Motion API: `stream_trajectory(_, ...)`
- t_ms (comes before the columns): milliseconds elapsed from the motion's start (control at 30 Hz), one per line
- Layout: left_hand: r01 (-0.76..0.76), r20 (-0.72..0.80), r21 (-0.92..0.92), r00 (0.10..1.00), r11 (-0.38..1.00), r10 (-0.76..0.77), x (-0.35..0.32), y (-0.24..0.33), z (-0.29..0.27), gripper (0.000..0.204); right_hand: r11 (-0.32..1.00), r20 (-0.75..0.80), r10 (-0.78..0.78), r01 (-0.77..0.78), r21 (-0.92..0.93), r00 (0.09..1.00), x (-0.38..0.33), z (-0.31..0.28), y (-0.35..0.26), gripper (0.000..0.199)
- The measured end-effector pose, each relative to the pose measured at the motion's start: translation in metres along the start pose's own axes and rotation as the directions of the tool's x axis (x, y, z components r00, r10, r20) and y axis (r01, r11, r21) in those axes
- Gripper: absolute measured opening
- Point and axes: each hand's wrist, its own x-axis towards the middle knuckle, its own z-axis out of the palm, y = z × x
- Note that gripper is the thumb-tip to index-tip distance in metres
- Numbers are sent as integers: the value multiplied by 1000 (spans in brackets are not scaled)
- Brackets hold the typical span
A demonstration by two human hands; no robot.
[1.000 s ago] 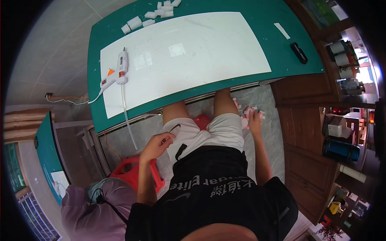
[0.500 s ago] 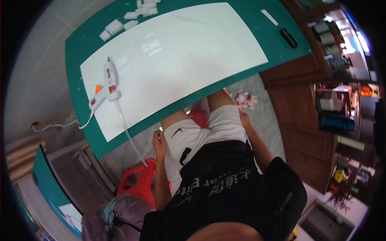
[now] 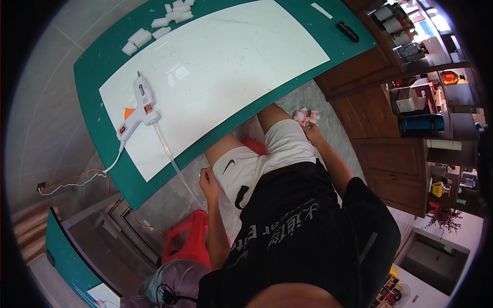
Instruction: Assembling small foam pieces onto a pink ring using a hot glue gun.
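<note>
My left hand hangs beside my left thigh with its fingers curled in; nothing shows in it. My right hand is at the outer side of my right thigh, close to a pile of pink-and-white pieces low beyond the table edge. Its fingers are bent and too small to read. Both hands are below the tabletop. A white hot glue gun lies on the left of a glossy white sheet, its nozzle pointing away. A long clear glue stick runs from its rear past the table's near edge.
The green table carries several white foam-like blocks at the far left, a black elongated object and a white strip at the far right. A red plastic stool stands at my left. Wooden cabinets line the right.
The view has turned a little, so the table sits further left. My right hand has moved outward from my thigh toward the pink-and-white pieces. My left hand stays beside my left thigh.
</note>
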Motion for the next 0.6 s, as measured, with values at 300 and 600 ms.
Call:
stream_trajectory(300,-63,-224,33,972,997,69,3,4,13,49,985,252,150,-168,49,956,-11,-14,-31,51)
stream_trajectory(600,-145,-313,166,930,975,191,54,0,17,56,963,459,-19,-107,248,888,-19,-8,-42,37)
